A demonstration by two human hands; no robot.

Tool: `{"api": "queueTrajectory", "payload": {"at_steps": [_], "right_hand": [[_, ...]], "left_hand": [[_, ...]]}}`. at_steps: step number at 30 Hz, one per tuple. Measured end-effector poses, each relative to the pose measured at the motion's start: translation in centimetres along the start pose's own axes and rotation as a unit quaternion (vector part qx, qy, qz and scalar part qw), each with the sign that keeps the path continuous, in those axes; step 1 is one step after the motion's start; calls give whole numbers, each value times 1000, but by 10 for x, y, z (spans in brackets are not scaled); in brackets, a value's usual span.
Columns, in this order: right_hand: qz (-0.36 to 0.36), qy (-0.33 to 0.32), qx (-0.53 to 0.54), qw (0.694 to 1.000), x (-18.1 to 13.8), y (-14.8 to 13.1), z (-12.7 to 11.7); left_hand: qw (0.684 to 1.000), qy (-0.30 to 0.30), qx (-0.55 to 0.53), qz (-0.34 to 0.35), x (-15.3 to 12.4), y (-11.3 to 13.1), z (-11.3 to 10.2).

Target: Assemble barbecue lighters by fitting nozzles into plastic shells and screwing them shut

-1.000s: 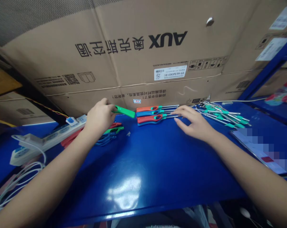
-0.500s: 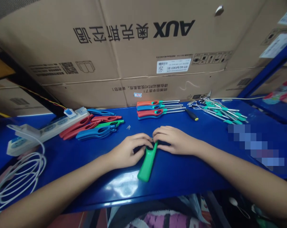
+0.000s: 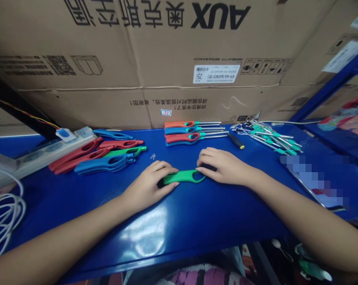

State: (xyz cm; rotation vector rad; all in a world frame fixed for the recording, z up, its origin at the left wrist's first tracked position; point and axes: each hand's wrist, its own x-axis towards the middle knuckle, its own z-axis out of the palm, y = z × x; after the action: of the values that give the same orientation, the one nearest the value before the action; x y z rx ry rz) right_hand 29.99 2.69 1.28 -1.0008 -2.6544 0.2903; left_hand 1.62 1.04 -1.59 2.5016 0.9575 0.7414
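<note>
Landmark for all positions: the green casing [image 3: 181, 176], which lies crosswise between the two hands, above the table [image 3: 202, 221]. To its far left and slightly nearer the person, a white cable [image 3: 2, 227] is coiled.

Left hand [image 3: 149, 183]: thumb and fingers pinch the left end of the casing. Right hand [image 3: 223, 166]: fingers bent, thumb at the looped right end; whether it grips cannot be told.

Just beyond the casing, to the left, sits a small cluster of metal pins [image 3: 153, 156]. Farther left, loose casings [image 3: 100, 164] in red, blue and green lie piled against or just beside a white power strip [image 3: 39, 158]. Beyond the casing to the right lies a black-and-yellow handle [image 3: 235, 141]. Directly beyond, three lighters [image 3: 179, 130] with metal barrels lie in a row, barrels pointing right. Farther right, metal rods [image 3: 269, 138] with teal fittings are heaped. Behind everything stands a cardboard carton [image 3: 163, 71], its print inverted.
</note>
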Motion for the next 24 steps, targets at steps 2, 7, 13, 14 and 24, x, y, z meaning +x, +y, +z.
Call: {"api": "queueTrajectory", "payload": {"at_steps": [2,7,13,14,24], "right_hand": [[0,-2,11,1000,1,-7,2],[56,-29,-7,998,3,-25,7],[110,-40,-12,993,0,-31,9],[115,-32,-11,993,0,-33,9],[132,-47,-15,990,2,-44,3]], "left_hand": [[1000,7,-6,-5,0,0,2],[1000,9,-15,-5,-1,5,5],[1000,21,-11,5,-2,9,7],[1000,26,-8,7,-2,9,7],[1000,18,-7,8,-4,11,8]]}}
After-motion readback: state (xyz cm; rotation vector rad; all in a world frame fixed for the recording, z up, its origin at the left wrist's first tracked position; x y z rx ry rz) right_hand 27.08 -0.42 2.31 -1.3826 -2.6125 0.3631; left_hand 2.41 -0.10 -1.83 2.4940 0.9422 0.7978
